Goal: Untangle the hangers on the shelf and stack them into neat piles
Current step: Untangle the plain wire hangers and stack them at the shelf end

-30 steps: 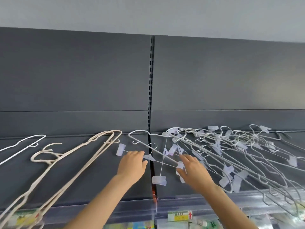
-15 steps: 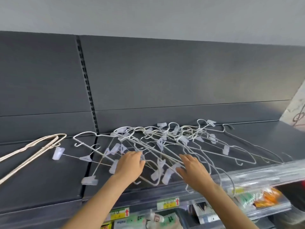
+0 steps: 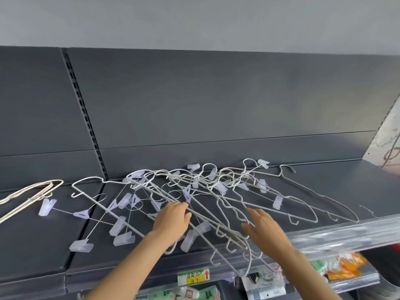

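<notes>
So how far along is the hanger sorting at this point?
Early. Done: a few cream hangers lie together at the shelf's left edge, a pile begun. In hand: the left hand has its fingers closed on wires in the white tangle, while the right hand hovers open beside it. Left: nearly all the white clip hangers remain interlocked across the shelf, some overhanging its front edge.

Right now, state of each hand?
Left hand: shut on the tangled hangers.
Right hand: open, fingers spread over the hangers, gripping nothing.
</notes>
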